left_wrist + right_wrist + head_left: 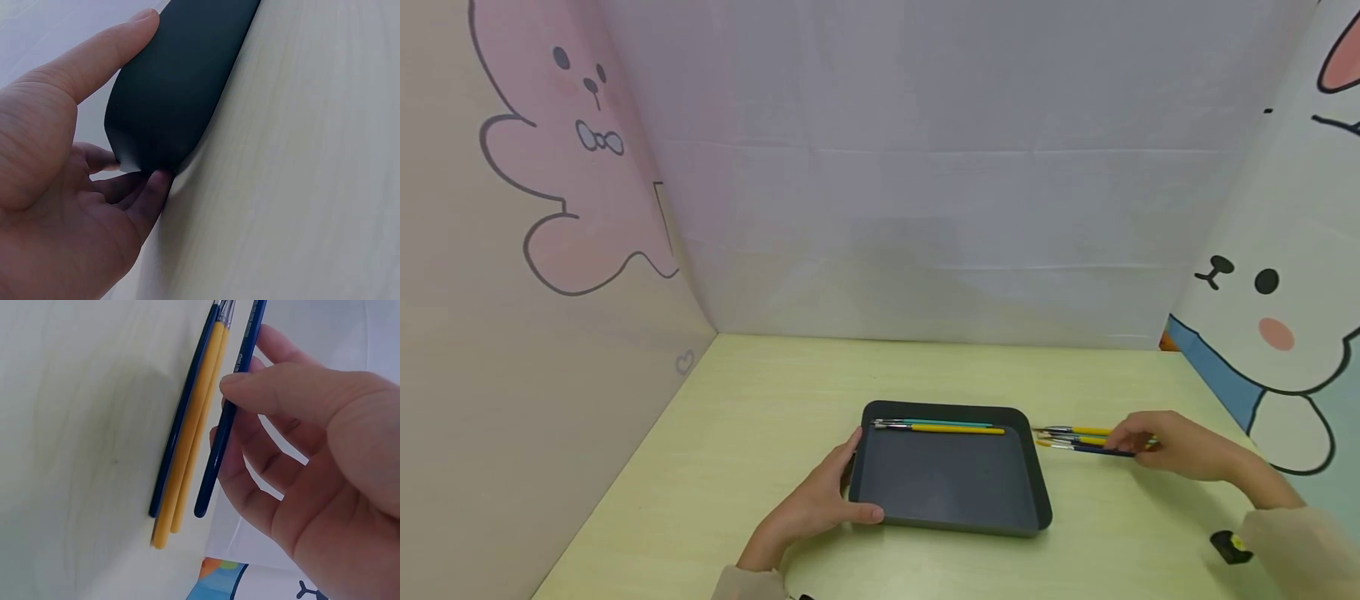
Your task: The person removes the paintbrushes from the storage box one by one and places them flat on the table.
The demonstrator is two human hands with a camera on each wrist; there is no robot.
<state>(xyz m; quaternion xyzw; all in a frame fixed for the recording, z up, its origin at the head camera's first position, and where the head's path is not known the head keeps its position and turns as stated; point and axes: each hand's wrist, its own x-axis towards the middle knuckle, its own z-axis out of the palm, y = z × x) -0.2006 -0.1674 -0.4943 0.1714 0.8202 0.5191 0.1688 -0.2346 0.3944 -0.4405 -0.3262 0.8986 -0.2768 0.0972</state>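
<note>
A dark grey rectangular tray point(951, 483) lies on the table. Inside it, near the far edge, are a yellow-handled paintbrush point(958, 429) and a teal-handled paintbrush point(973, 423). My left hand point(816, 500) grips the tray's near left corner, its thumb along the front side and its fingers at the left side. To the right of the tray, my right hand point(1183, 446) pinches a dark blue paintbrush point(215, 453) between thumb and fingers. Beside that brush, in the right wrist view, lie yellow paintbrushes point(178, 462) and another dark blue paintbrush point(178, 428).
The pale yellow-green table point(760, 417) meets a white cloth wall point(910, 250) at the back. Side walls with printed cartoon animals stand left and right. A small black object with a yellow spot point(1228, 547) is near the right sleeve.
</note>
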